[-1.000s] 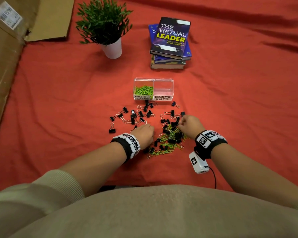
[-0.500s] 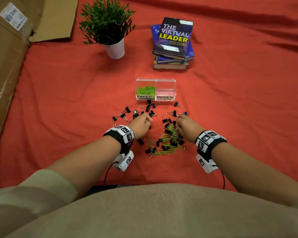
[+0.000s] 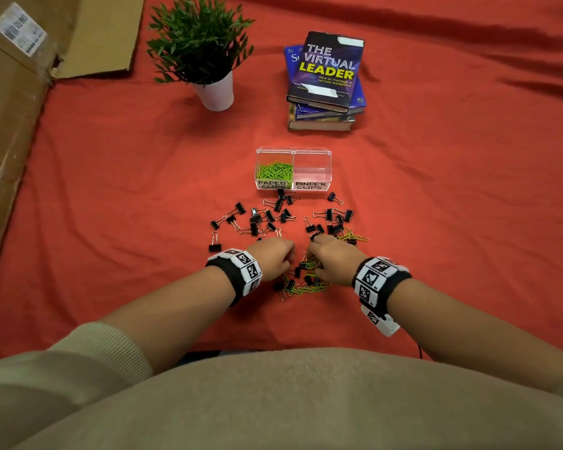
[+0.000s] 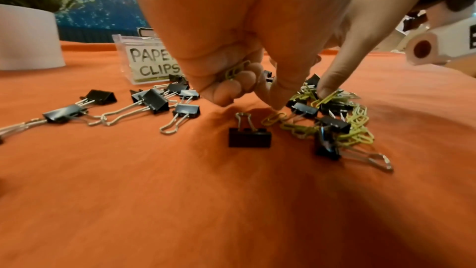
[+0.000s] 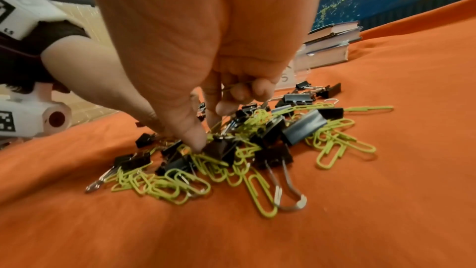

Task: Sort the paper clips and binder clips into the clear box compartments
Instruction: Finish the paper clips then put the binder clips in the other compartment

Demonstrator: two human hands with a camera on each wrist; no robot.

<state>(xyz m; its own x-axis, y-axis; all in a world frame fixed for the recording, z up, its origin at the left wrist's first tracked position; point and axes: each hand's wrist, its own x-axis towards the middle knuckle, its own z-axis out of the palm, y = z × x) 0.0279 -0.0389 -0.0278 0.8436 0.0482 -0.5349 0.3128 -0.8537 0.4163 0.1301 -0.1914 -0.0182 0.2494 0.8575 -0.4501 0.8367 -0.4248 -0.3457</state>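
A clear two-compartment box (image 3: 328, 154) stands ahead; its left "PAPER CLIPS" side holds green paper clips (image 3: 274, 170), and its right "BINDER CLIPS" side (image 3: 312, 168) looks empty. Between my hands lies a mixed pile (image 3: 303, 280) of green paper clips (image 5: 260, 195) and black binder clips (image 5: 301, 127). My left hand (image 4: 257, 97) holds green paper clips (image 4: 235, 70) in its curled fingers, and one fingertip touches another paper clip (image 4: 274, 117) on the cloth. My right hand (image 5: 206, 129) digs thumb and finger into the pile at a binder clip (image 5: 221, 148); its curled fingers hold a wire handle (image 5: 239, 85).
Loose binder clips (image 3: 257, 219) are scattered between the pile and the box, with more at the right (image 3: 333, 219). A potted plant (image 3: 213, 92) and a stack of books (image 3: 325, 89) stand behind the box. Cardboard (image 3: 10, 125) lines the left edge of the red cloth.
My left hand has come back from the scattered binder clips to the pile. My right hand has shifted left and nearer, into the pile's middle.
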